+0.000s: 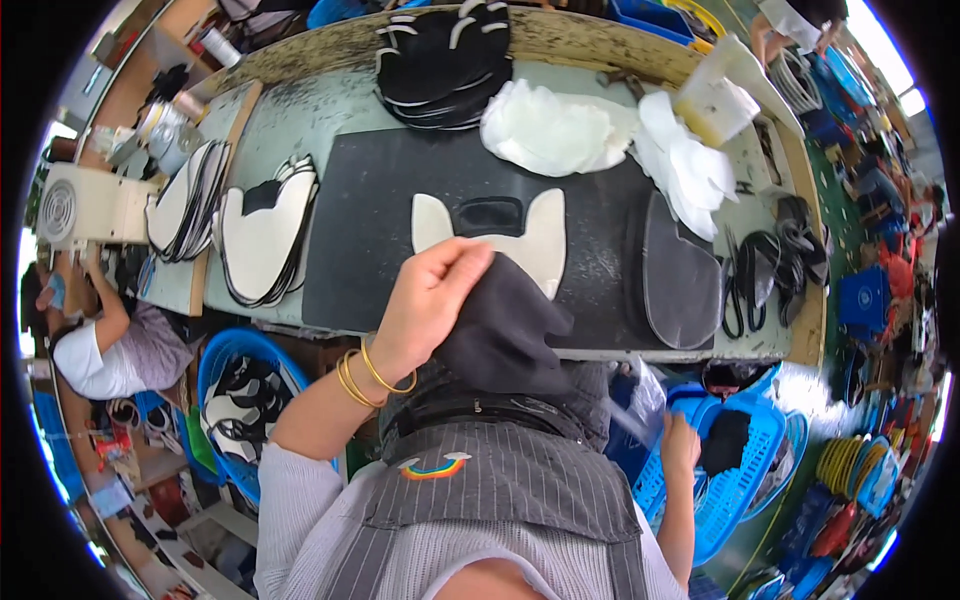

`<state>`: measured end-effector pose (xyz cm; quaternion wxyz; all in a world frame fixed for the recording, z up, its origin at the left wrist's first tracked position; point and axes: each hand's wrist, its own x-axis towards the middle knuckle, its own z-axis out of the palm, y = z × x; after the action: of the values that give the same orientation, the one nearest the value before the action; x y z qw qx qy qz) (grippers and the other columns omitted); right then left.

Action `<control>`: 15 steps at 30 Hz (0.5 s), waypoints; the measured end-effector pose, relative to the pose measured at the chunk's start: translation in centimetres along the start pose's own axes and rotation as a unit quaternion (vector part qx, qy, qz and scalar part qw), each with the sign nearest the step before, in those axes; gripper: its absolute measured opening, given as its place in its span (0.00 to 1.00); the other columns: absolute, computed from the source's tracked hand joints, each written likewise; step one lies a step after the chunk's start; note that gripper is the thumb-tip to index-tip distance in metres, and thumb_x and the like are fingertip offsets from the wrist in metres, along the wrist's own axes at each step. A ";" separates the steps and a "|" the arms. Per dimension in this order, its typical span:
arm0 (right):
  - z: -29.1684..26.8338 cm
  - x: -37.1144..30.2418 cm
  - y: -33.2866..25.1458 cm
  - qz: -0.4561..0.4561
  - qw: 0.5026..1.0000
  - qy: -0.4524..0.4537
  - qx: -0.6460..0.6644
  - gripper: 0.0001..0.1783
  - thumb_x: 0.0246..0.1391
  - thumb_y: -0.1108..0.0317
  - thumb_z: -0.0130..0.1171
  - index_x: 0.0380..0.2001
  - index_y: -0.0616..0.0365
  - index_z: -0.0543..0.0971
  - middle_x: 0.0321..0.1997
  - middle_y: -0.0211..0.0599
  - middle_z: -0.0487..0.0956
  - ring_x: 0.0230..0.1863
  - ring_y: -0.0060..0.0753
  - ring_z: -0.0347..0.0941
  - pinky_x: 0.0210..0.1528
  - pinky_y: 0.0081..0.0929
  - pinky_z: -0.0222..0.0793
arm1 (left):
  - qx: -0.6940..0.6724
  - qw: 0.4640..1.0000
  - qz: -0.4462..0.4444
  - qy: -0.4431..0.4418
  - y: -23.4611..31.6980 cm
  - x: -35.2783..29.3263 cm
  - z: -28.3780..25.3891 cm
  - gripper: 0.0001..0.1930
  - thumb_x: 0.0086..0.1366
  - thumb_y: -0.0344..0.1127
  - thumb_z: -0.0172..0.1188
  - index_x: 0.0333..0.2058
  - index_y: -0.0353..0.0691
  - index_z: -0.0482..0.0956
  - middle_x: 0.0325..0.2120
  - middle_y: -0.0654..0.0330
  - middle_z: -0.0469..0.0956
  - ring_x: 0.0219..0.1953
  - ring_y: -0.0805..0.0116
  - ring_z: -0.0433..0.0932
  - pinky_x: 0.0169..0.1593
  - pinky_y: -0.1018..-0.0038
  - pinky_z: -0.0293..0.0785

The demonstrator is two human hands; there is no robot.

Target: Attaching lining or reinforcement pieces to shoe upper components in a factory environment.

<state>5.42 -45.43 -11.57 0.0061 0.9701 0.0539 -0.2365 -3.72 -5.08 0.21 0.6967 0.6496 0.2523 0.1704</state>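
My left hand [425, 305] pinches the upper edge of a limp black fabric piece [508, 330], which hangs over the table's near edge. Just beyond it, a cream shoe-upper piece [545, 235] with two raised prongs lies flat on a black mat [365, 200]. A small dark patch [490, 214] sits between the prongs. Low at the right, my closed right hand [680, 445] is over a blue plastic basket [735, 470]. See-through plastic film [640, 400] is beside that hand, blurred. Whether its fingers hold anything is hidden.
Cream pieces [262, 240] are stacked left, black pieces [445, 70] at the back. White sheets [555, 125] lie behind the mat, dark curved pieces [680, 280] on its right, scissors [738, 285] farther right. A blue tub [215, 350] stands lower left. A co-worker [125, 345] sits far left.
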 end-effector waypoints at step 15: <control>-11.1 -4.6 -22.4 -0.132 0.325 -0.511 0.785 0.29 0.63 0.54 0.36 0.58 0.64 0.63 0.60 0.47 0.67 0.61 0.47 0.64 0.64 0.44 0.57 | 0.029 0.958 -0.151 -0.242 -2.4 -8.2 -3.0 0.21 0.66 0.53 0.50 0.33 0.38 0.77 0.27 0.62 0.76 0.31 0.75 0.74 0.35 0.79 0.69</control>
<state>4.02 -23.20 0.72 -0.7631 0.1917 -0.0430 -0.6157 -12.33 -7.48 -1.17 0.7356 0.6453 0.1767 -0.1064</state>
